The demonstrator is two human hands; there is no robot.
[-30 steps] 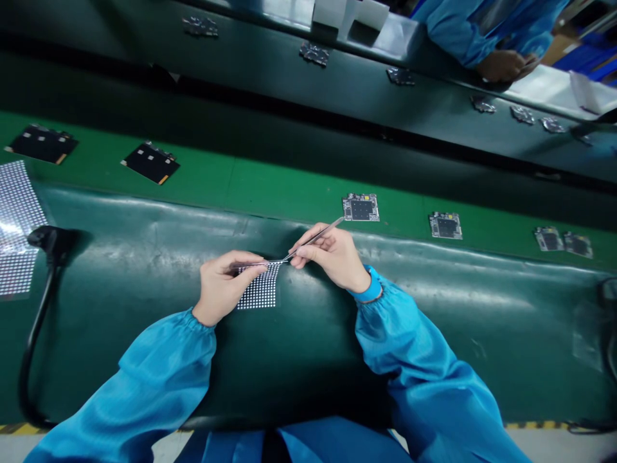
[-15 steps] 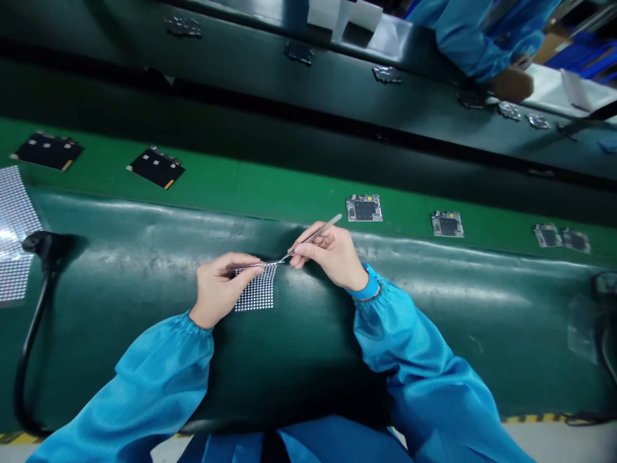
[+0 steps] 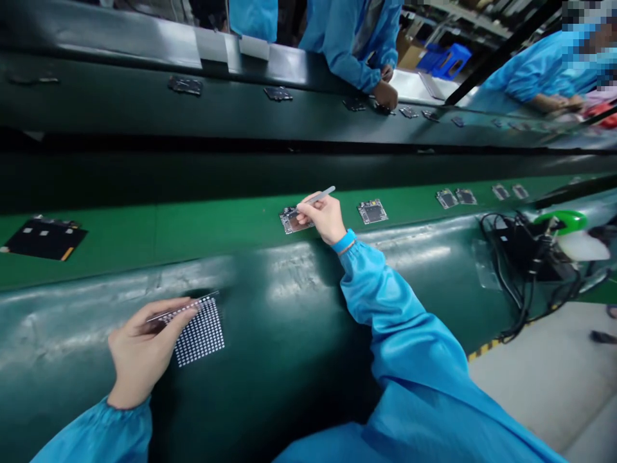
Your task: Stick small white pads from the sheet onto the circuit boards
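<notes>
My left hand pinches a bent sheet of small white round stickers, held above the dark green mat at the lower left. Tweezers are gripped in my right hand, their tail pointing up and to the right. That hand is over a circuit board on the bright green belt and covers its right part. Whether the tweezer tips touch the board, or carry a sticker, I cannot make out. A second circuit board lies just right of my right hand.
On the belt lie a black panel at left and several more boards at right. Black cables and a box sit on the mat's right end. Across the line, a co-worker's hand works over boards on another shelf.
My right hand with the tweezers has left the sticker sheet and reached a board on the belt. My left hand keeps the sheet, now farther left. The view has turned to the right.
</notes>
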